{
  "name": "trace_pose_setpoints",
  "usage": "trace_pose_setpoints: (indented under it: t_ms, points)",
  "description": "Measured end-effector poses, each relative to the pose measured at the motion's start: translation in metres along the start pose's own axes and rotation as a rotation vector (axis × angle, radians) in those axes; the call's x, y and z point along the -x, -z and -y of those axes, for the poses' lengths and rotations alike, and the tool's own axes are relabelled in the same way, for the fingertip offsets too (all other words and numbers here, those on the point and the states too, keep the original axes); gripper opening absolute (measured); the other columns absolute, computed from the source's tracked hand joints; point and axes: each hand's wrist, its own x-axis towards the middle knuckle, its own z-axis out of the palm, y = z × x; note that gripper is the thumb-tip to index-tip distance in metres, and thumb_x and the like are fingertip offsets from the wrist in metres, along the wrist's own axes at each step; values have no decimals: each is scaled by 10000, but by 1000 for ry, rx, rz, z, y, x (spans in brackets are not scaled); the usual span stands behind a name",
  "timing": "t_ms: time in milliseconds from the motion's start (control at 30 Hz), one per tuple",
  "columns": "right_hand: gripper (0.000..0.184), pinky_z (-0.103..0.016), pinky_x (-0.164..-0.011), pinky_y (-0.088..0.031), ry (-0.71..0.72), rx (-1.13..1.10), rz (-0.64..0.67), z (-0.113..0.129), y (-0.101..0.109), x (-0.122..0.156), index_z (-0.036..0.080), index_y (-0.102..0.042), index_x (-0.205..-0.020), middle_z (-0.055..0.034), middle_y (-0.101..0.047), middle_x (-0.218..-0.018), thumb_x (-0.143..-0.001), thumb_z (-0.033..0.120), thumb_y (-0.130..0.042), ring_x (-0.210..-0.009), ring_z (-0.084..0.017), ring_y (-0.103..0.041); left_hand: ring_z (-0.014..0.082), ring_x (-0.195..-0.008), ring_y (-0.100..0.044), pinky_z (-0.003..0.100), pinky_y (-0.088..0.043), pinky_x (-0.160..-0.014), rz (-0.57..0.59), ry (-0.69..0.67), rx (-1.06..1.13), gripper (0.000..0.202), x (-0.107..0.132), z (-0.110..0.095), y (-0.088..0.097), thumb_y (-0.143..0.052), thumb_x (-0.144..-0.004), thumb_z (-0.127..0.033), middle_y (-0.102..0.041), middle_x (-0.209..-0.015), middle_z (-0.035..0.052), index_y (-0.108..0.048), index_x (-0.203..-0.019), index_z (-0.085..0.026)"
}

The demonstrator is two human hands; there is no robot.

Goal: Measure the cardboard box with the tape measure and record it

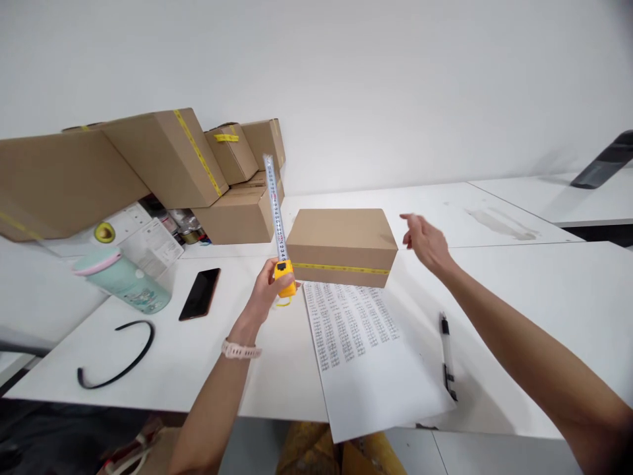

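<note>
My left hand is closed around a yellow tape measure. Its silver blade is pulled out and points away from me, passing the left side of a brown cardboard box. A yellow measuring strip runs along the front of that box. To the right of the box, apart from it, my right hand hovers with the index finger stretched out and the other fingers loosely bent; I see nothing in it. In front of the box lies a sheet of paper with handwritten rows, and a pen rests to its right.
Several cardboard boxes are stacked at the back left. A mint tumbler, a phone and a curved black band occupy the left of the white table. A dark object stands at the far right.
</note>
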Motion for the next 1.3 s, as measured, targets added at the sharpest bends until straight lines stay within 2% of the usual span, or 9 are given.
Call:
trace_pose_setpoints:
  t_ms: [100,267,433,567,733,833,933,1100,1300]
  points:
    - [681,-368,-744,-515,0,-14,174,10,4,32,296,-613,-1389,-49,-705,-879,-934,752,-391,-752,-211,-631,196,-719,-728,372,-585,-771,69,36,39,548,-18,4,6,-828,-693,-493,-625,-910,-9,-548,-1052,-189]
    - [666,-324,-701,-493,115,-50,143,46,20,16,229,-655,-1289,-61,-687,-920,-812,695,-669,-800,-202,-601,188,-691,-718,370,-608,-718,86,-95,72,600,-19,-38,4,-848,-664,-469,-645,-976,13,-543,-1102,-196]
    - [506,-375,-740,-490,74,30,119,60,30,4,206,-673,-1027,-84,-666,-911,-848,677,-620,-841,-239,-592,178,-677,-718,382,-625,-714,87,-133,53,561,-1,-68,6,-837,-700,-451,-641,-998,20,-549,-1103,-189]
    - [322,-472,-956,-458,332,100,18,66,17,3,203,-670,-957,-152,-630,-1219,-886,505,-583,-1155,-323,-541,164,-669,-706,336,-610,-678,-4,-146,51,572,19,-68,-7,-855,-672,-447,-640,-976,16,-545,-1076,-186]
    - [349,-488,-1003,-413,416,175,105,84,3,5,195,-647,-1162,-126,-703,-1146,-926,278,-403,-1083,-299,-593,198,-775,-720,276,-568,-637,182,-64,136,535,81,-46,-51,-868,-712,-408,-633,-966,18,-527,-1077,-215]
    - [310,-506,-1039,-368,414,223,17,90,-3,11,207,-641,-1086,-118,-724,-1111,-956,290,-372,-1062,-299,-597,189,-809,-717,284,-563,-705,343,150,239,518,118,-15,-81,-858,-742,-402,-626,-968,17,-523,-1090,-217]
    - [287,-505,-1031,-363,428,251,-34,91,-7,15,222,-620,-1001,-115,-731,-1075,-988,335,-356,-1031,-301,-597,178,-775,-714,259,-530,-677,325,241,291,547,135,13,-101,-874,-709,-437,-608,-909,-6,-506,-1048,-215]
    - [284,-492,-992,-371,495,295,-37,90,-9,13,222,-620,-1016,-119,-719,-1022,-993,323,-355,-969,-299,-590,177,-749,-706,263,-516,-683,285,281,301,557,138,29,-107,-886,-675,-473,-598,-839,-17,-512,-989,-205]
    - [507,-484,-888,-370,604,414,22,91,-8,13,295,-576,-1413,-115,-684,-1077,-1014,252,-266,-959,-305,-534,176,-774,-707,263,-518,-705,289,307,306,572,140,35,-100,-891,-676,-473,-600,-878,-13,-516,-1022,-215]
